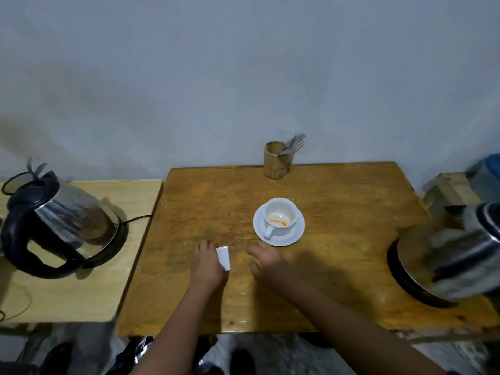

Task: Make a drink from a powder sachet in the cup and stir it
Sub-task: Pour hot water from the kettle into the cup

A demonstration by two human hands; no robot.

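Observation:
A white cup (280,216) stands on a white saucer (290,239) in the middle of the brown table (338,253); orange powder lies on the cup's bottom. My left hand (207,262) rests on the table in front and left of the saucer, with a small white sachet (223,257) at its thumb side. Whether the fingers grip the sachet is unclear. My right hand (266,259) lies flat on the table just in front of the saucer, fingers apart, holding nothing.
A steel kettle (58,223) with a black handle sits on its base on a lighter side table (81,293) at the left. A second steel kettle (449,258) stands at the right edge. A bamboo holder (277,163) with forks is at the back, near the wall.

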